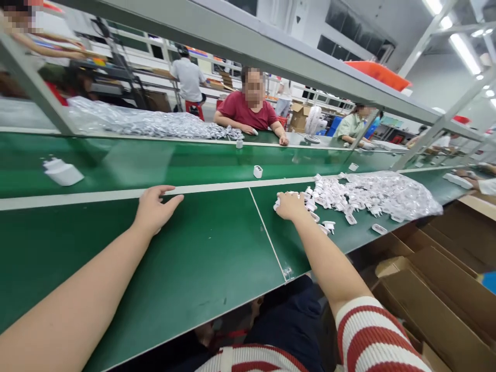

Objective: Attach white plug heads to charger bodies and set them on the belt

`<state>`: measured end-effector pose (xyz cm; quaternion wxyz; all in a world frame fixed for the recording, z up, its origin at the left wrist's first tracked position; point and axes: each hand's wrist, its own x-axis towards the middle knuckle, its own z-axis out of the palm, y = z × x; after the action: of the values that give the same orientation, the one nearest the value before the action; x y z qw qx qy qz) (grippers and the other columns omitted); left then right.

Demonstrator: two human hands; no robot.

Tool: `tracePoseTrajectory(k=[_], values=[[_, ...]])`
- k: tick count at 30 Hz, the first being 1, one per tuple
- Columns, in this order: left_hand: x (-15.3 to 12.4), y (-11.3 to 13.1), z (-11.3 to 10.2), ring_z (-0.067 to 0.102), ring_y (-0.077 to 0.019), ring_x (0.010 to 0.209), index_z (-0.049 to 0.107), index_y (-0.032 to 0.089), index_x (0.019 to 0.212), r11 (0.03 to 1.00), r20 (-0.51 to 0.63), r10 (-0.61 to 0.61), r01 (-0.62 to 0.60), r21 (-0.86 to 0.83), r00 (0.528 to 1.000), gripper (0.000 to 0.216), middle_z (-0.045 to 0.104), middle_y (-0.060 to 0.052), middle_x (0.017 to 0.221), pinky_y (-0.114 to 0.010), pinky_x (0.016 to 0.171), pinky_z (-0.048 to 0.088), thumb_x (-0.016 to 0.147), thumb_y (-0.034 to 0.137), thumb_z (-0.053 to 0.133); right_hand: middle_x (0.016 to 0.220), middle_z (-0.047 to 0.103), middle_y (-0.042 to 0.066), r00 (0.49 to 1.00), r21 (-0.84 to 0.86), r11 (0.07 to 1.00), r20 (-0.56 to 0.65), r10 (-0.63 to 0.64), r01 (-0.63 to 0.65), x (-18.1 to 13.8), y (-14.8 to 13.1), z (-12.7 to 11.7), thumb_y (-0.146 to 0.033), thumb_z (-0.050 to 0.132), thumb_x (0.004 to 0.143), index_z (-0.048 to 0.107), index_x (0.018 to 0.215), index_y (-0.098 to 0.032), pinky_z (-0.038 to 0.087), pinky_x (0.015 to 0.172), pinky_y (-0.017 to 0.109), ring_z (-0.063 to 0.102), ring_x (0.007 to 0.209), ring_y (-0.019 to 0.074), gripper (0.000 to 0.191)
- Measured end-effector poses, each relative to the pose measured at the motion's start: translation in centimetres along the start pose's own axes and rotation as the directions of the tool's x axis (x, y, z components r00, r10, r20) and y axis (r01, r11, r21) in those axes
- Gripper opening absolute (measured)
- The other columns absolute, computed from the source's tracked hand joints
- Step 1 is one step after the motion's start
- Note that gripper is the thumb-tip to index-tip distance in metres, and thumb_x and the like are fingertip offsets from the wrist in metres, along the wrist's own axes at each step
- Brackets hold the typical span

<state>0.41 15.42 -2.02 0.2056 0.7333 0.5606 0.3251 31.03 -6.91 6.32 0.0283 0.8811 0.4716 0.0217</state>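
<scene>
Green worktop (217, 258), white plug-part pile (329, 194) on it. Left hand (154, 209) open, empty, left of pile; right hand (291, 206) curled at pile's left edge, can't tell if gripping. Careless forearm (329, 258) sweep could knock loose parts (379, 229) off.

Three adapters (258, 171) sit left of the pile (325, 194), whose plugs are too heaped to count; one loose piece (353, 167) and one fan (312, 121) are behind it. The wearer's two hands: the right (291, 205) at its left edge, the left (155, 209) farther left.
</scene>
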Motion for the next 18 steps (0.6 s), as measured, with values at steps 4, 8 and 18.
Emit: tracePoseTrajectory(k=[4,8,18], values=[[-0.3,1.3,-0.3,0.067,-0.0216,0.112,0.066,0.019,0.128,0.989,0.016,-0.021,0.023,-0.144,1.0,0.036,0.067,-0.007,0.133,-0.033,0.101,0.057,0.095,0.035,0.065,0.137,0.07,0.017,0.989,-0.07,0.987,-0.002,-0.145,0.145,0.0,-3.2,-0.4,-0.007,0.057,0.086,0.064,0.141,-0.018,0.039,0.11,0.049,0.059,0.131,0.0359,0.056],[0.8,2.4,-0.3,0.068,-0.0209,0.113,0.071,0.019,0.117,0.982,0.002,-0.066,0.065,-0.177,0.998,0.023,0.072,-0.008,0.125,-0.038,0.103,0.057,0.097,0.031,0.071,0.129,0.07,0.017,0.935,-0.111,0.939,-0.107,-0.337,0.326,1.6,-2.6,0.8,0.0,0.052,0.083,0.069,0.137,-0.018,0.045,0.1,0.043,0.065,0.118,0.0325,0.06],[3.5,11.1,6.3,0.061,-0.0295,0.134,0.061,0.019,0.141,0.98,0.043,-0.108,0.113,-0.163,0.993,0.065,0.065,-0.013,0.143,-0.042,0.116,0.05,0.088,0.053,0.076,0.092,0.066,0.006,0.862,0.296,0.834,-0.364,-0.353,0.466,3.0,-2.1,2.6,-0.044,0.058,0.085,0.08,0.102,-0.025,0.044,0.056,0.032,0.063,0.068,0.0218,0.034]])
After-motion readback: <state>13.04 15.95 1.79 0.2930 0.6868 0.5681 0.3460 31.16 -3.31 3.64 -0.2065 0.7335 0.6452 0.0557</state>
